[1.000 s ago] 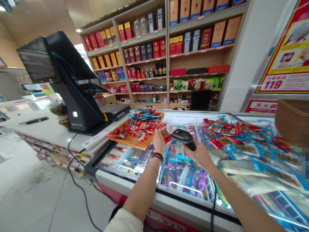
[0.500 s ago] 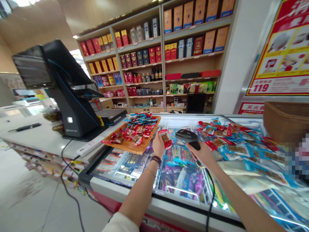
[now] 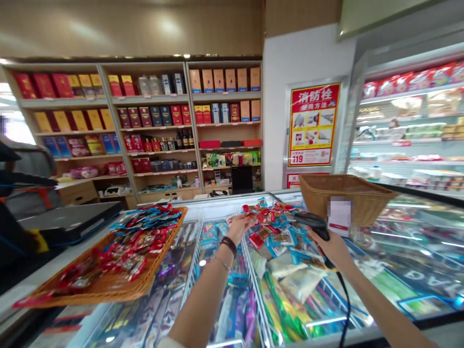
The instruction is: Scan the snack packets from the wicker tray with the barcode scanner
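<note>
Nearest us, on the left, a wicker tray [image 3: 155, 271] holds red and blue packets [image 3: 139, 244]. Our right hand [image 3: 332, 247] is wrapped around a black scanner [image 3: 312, 222] (its cord [image 3: 347, 302] hangs down) above the freezer [image 3: 409, 251]. Our left hand [image 3: 242, 226] reaches the loose packets [image 3: 281, 238] heaped on the glass; we cannot tell whether it grips one. Farther right sits a deep basket [image 3: 344, 191]; beyond, boxes [image 3: 155, 116] line the far shelves [image 3: 157, 127].

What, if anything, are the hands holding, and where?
The right hand holds a black scanner by its handle. The left hand is at the packets; whether it holds one, I can't tell.
</note>
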